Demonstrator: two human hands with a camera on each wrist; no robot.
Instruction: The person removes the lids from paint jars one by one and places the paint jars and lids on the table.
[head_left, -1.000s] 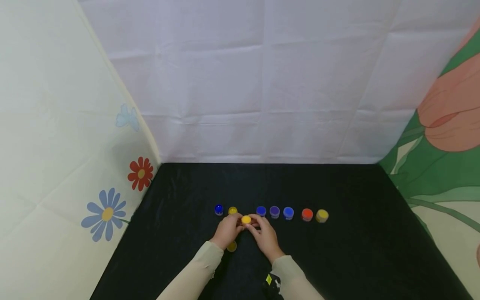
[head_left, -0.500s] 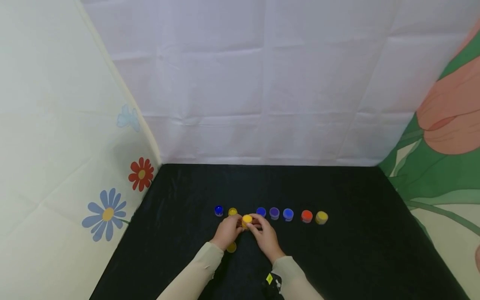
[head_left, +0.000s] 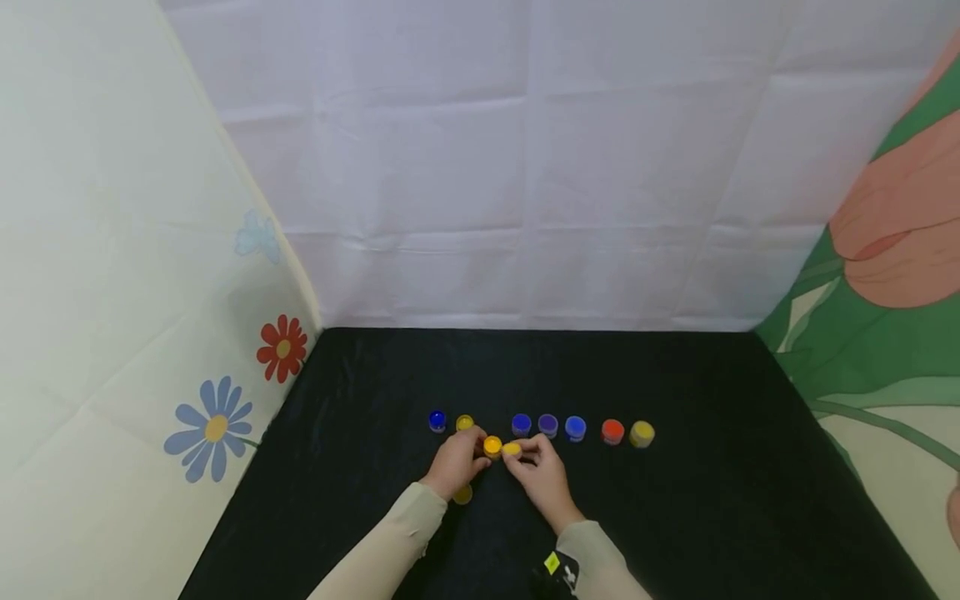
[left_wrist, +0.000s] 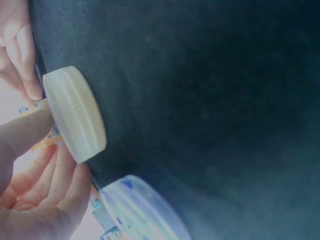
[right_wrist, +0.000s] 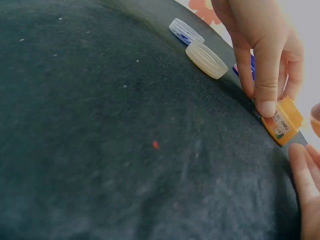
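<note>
My left hand point(head_left: 452, 461) grips a small orange-yellow paint jar point(head_left: 492, 447) whose top is uncovered; its printed label shows in the right wrist view. Just right of it, my right hand point(head_left: 543, 475) pinches the jar's yellow lid point(head_left: 512, 450) between thumb and fingers, apart from the rim. Behind my left fingers stands an uncovered yellow jar point(head_left: 465, 422), with an uncovered dark blue jar point(head_left: 437, 420) to its left. A yellowish lid point(left_wrist: 75, 115) and a blue-tinted lid point(left_wrist: 142, 210) lie on the cloth beside my left hand; in the head view the arm hides the blue-tinted one.
To the right, a row of capped jars runs across the black cloth point(head_left: 697, 517): a blue jar point(head_left: 521, 425), a purple jar point(head_left: 548, 426), a lighter blue jar point(head_left: 575, 428), a red jar point(head_left: 612, 432) and a yellow jar point(head_left: 642, 433). A white sheet point(head_left: 525, 208) hangs behind.
The yellow lid has come off the jar; my right hand has moved right and slightly down with it. My left hand still holds the jar in place.
</note>
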